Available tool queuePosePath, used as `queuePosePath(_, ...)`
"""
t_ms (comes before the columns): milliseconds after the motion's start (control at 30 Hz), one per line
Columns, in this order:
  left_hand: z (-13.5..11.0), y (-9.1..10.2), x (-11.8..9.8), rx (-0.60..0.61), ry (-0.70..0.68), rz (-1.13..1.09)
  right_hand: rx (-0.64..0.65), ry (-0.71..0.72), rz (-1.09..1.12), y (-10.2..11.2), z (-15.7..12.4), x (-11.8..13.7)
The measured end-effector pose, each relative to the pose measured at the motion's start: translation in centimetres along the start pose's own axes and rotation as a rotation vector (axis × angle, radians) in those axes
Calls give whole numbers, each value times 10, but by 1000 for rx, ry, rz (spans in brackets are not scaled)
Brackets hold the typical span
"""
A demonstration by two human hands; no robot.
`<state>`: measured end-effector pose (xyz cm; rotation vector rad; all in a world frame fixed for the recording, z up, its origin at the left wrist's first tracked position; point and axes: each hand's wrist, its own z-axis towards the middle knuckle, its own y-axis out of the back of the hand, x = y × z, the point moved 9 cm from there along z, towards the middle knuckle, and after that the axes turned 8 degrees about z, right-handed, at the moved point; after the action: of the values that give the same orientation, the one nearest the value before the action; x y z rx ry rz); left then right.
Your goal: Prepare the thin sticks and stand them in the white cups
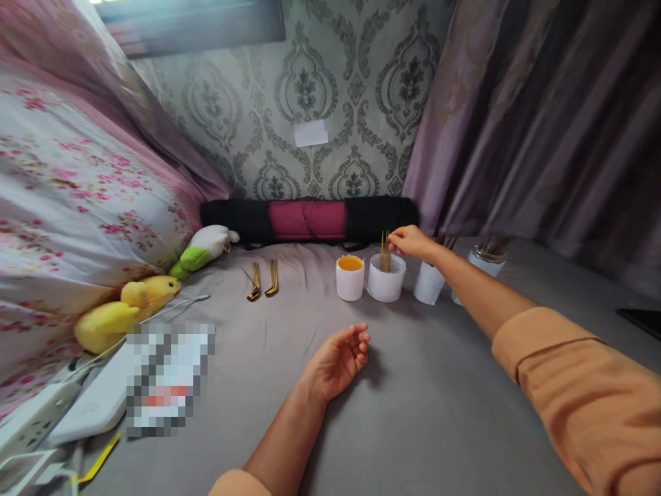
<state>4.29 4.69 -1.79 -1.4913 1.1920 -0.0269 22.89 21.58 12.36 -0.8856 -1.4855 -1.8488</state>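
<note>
My right hand (412,241) reaches over a wide white tub (386,284), its fingertips pinched at the top of a thin gold-coloured cutlery handle. Several such gold handles (385,255) stand upright in this tub, and their lower ends are hidden. My left hand (341,362) rests on the grey sheet with loosely curled fingers and nothing in it. Beside the wide tub stands a smaller white tub (350,284) with an orange inside. Further left, two small bunches of gold cutlery, one bunch (254,284) and another bunch (272,279), lie on the sheet, seemingly spoons.
Partly behind my right forearm are a white-wrapped cup (428,284) and a glass jar (486,258) holding thin sticks. A black and maroon roll (310,219) lies along the wall. Plush toys (106,327), a power strip (36,424) and a white power bank (98,399) are at left.
</note>
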Motion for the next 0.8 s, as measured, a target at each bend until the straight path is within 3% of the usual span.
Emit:
queuePosePath(533,1,1,0,-3,0,4,-64,-25,23,10,6,-12)
queuePosePath(800,2,1,2,3,5,-2,-179,-19,10,30,3,-9)
